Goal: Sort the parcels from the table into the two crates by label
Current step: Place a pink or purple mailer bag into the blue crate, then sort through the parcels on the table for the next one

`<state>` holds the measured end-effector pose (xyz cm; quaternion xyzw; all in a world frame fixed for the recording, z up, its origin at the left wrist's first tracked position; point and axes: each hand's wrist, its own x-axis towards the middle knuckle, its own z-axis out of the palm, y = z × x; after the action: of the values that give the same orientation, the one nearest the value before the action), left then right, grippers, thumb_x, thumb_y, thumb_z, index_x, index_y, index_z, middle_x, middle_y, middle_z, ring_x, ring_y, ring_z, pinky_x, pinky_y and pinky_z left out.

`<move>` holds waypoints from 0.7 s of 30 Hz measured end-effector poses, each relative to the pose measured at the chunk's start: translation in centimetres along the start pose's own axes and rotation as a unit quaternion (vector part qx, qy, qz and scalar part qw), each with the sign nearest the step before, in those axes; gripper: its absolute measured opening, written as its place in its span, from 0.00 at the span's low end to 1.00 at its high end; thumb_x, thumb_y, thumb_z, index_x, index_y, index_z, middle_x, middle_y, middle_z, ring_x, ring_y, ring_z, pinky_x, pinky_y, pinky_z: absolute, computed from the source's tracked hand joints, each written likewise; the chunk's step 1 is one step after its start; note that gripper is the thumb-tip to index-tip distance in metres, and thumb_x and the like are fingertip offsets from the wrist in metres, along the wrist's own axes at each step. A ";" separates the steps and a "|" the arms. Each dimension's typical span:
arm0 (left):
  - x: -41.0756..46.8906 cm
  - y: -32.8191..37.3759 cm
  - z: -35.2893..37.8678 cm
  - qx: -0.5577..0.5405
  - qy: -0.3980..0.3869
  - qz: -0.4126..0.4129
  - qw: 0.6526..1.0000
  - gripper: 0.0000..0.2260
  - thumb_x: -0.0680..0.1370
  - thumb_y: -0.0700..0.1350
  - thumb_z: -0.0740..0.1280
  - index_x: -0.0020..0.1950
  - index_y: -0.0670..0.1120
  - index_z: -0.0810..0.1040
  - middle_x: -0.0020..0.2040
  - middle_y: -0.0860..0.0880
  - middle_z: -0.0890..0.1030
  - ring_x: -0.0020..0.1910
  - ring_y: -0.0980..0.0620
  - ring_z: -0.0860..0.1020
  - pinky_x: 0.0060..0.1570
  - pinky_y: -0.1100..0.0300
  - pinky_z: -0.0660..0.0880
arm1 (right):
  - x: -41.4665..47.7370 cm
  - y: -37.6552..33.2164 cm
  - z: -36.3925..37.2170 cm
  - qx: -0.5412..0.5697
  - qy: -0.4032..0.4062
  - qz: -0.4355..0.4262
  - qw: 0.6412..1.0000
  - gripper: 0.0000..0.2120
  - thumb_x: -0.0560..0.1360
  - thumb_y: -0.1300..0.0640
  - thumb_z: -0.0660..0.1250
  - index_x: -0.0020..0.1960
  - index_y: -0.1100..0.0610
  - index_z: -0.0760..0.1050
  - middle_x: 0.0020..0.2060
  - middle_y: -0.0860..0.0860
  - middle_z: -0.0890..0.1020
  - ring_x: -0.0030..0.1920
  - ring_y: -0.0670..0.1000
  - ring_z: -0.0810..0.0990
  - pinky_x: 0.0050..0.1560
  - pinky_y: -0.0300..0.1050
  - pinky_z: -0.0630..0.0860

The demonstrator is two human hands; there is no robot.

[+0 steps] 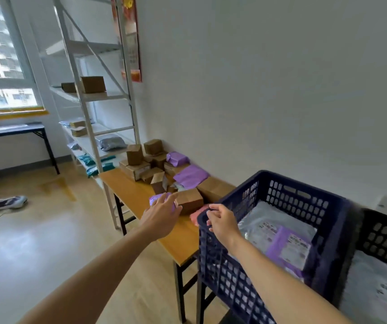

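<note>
Left hand (162,212) over purple parcel (155,199); right hand (223,222) grips blue crate (303,187).

Two arms show, both bare from the lower edge of the view up to the fingertips. The left arm (89,277) is long and slim, tapering to a narrow wrist, and the wide lens swells it near the edge. The left hand (162,213) has slender fingers with short nails, one of them plainly seen. The right arm (281,277) is smooth, its wrist uncovered. The right hand (222,222) is bare too, its nails too blurred to tell.
</note>
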<state>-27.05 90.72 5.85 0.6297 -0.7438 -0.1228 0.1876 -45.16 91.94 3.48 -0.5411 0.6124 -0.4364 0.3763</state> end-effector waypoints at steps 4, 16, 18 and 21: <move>1.0 -6.8 0.1 -0.008 -0.023 -0.030 0.999 0.24 0.82 0.54 0.55 0.78 0.52 0.57 0.77 0.45 0.59 0.73 0.41 0.63 0.67 0.50 0.65 | 1.3 0.0 6.5 -0.018 -0.010 0.011 1.000 0.14 0.80 0.57 0.61 0.65 0.60 0.72 0.54 0.55 0.79 0.52 0.54 0.79 0.54 0.52 0.79; 3.0 -18.1 3.9 -0.093 -0.062 -0.049 0.993 0.25 0.82 0.53 0.57 0.78 0.50 0.57 0.76 0.44 0.61 0.73 0.43 0.64 0.69 0.48 0.65 | 4.6 4.6 17.2 -0.050 -0.040 0.097 0.993 0.14 0.81 0.57 0.60 0.66 0.57 0.70 0.57 0.53 0.77 0.55 0.52 0.78 0.57 0.49 0.79; 3.8 -19.7 4.3 -0.096 -0.066 -0.050 0.992 0.25 0.82 0.53 0.58 0.78 0.50 0.57 0.76 0.45 0.62 0.71 0.44 0.66 0.68 0.52 0.66 | 5.8 5.6 18.7 -0.053 -0.042 0.114 0.991 0.14 0.81 0.57 0.60 0.66 0.57 0.70 0.57 0.54 0.77 0.56 0.52 0.78 0.58 0.50 0.78; 6.1 -22.8 4.7 -0.098 -0.082 -0.057 0.990 0.25 0.82 0.53 0.58 0.78 0.51 0.58 0.76 0.47 0.61 0.66 0.45 0.72 0.65 0.52 0.69 | 8.6 6.6 21.3 -0.045 -0.044 0.135 0.989 0.14 0.81 0.58 0.60 0.66 0.57 0.71 0.59 0.54 0.77 0.57 0.53 0.78 0.58 0.51 0.78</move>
<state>-9.65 80.48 -7.16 0.6375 -0.7037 -0.2567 0.1800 -28.68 80.98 -9.82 -0.4884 0.6817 -0.3295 0.4338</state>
